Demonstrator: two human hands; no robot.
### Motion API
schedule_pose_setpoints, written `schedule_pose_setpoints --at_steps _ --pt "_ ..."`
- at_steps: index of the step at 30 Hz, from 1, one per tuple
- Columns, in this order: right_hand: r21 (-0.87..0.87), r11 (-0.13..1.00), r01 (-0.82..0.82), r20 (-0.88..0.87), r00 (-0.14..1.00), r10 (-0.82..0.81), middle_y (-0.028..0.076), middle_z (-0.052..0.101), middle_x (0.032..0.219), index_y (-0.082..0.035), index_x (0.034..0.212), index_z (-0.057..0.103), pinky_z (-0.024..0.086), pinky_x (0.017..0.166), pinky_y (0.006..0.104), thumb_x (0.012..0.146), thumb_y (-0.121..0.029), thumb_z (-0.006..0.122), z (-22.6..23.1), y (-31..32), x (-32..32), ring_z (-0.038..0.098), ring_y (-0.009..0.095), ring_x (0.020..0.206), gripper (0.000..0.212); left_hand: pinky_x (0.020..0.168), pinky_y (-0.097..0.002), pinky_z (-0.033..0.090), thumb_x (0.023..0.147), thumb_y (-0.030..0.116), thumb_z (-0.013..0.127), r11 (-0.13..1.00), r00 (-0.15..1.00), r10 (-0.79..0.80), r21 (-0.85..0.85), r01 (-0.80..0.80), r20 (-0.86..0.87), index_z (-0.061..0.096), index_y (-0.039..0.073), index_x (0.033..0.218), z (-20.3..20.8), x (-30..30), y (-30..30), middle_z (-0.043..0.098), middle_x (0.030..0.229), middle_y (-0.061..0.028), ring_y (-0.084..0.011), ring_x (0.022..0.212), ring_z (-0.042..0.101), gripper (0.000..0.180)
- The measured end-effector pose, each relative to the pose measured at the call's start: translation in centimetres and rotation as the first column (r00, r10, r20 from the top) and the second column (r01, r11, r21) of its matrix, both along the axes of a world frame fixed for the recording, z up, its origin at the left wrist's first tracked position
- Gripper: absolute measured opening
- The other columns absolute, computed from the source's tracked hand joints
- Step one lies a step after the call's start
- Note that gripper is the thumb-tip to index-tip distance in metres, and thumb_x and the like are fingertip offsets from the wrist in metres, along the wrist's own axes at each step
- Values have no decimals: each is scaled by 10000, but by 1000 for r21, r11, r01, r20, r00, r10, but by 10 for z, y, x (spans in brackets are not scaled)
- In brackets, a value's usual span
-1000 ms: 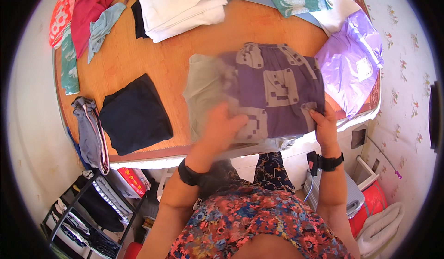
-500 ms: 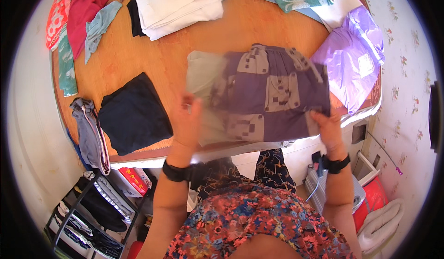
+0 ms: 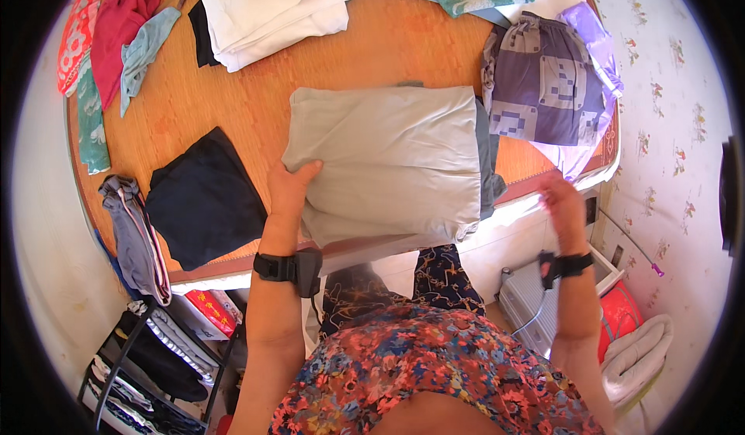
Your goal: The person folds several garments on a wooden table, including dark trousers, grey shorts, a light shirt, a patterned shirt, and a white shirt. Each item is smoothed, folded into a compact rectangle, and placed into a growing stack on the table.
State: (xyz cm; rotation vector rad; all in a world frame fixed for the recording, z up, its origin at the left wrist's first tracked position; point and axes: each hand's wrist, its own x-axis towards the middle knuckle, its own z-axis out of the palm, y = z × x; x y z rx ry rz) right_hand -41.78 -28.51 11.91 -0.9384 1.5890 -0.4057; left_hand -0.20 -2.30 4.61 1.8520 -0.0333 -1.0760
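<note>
A pale grey-green folded garment (image 3: 388, 163) lies at the table's front edge, with darker grey cloth (image 3: 489, 155) showing from under its right side. My left hand (image 3: 291, 194) grips its left edge, thumb on top and the other fingers hidden below. My right hand (image 3: 563, 206) is off the front edge to the right, empty, its slightly blurred fingers loosely apart. Beyond it, folded purple-and-grey checked shorts (image 3: 547, 82) with a gathered waist rest on a purple plastic bag (image 3: 609, 55). A black folded garment (image 3: 206, 202) lies left of my left hand.
White folded cloth (image 3: 279, 16) sits at the back. Grey clothing (image 3: 132, 233) hangs over the front left edge; red cloth (image 3: 128, 31) and a teal cloth (image 3: 147, 55) lie far left. A black rack (image 3: 109, 388) with clothes stands below left, a silver case (image 3: 528, 303) below right.
The checked shorts have gone from above the grey-green garment to the purple bag at the right, and my right hand has let go of them. My left hand has taken the grey-green garment's edge.
</note>
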Motion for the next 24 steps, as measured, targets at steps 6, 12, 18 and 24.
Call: schedule_pose_setpoints --at_steps 6,12,18,24 --pt "-13 995 -96 158 983 97 75 662 948 6 1083 608 519 666 247 845 -92 649 -51 68 87 635 133 794 261 799 -322 484 748 78 686 998 925 -48 -16 58 377 616 -6 1095 4 -22 -5 656 994 -105 -218 854 615 364" --pt "3 863 -505 -166 851 499 52 656 848 23 991 639 476 660 226 730 -72 740 -61 56 118 583 94 741 295 671 -418 453 686 56 613 796 301 -362 124 593 882 582 31 886 18 -65 -10 552 894 -174 -365 791 543 204" --pt "-60 877 -476 -12 879 476 50 658 912 24 1058 613 491 719 251 768 -63 694 -47 66 121 595 109 800 313 788 -473 445 799 70 542 801 532 -407 11 599 743 579 -3 963 9 -81 -12 589 947 -195 -411 883 555 184" --pt "-3 863 -505 230 840 492 91 622 1111 5 1254 506 500 823 289 827 -2 567 -24 72 134 603 165 946 432 813 -450 455 830 60 556 919 657 -295 19 393 693 561 -30 1052 23 -50 -6 610 984 -231 -395 938 574 240"
